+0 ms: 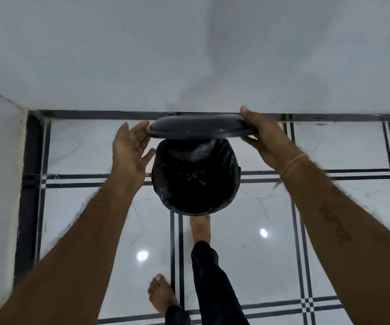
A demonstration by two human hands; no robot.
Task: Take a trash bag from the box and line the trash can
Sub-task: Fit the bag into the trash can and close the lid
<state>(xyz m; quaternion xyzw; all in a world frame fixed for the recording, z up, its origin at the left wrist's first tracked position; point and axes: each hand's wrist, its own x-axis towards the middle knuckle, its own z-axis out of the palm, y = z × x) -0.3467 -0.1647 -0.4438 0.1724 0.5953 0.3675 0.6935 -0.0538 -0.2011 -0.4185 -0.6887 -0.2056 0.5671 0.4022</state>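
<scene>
Both forearms reach forward toward the can, which stands on the tiled floor against the wall. A black bag lines the can; its edge folds over the rim, and its interior is dark, with contents not discernible. The lid is raised above the can's far edge. Right hand grips the lid's right edge, thumb on top, fingers beneath. Left hand is spread flat, fingertips touching the lid's left edge. 1 foot is placed at the can's near base. A thread band circles the right wrist. Forearm marking is unreadable.
</scene>
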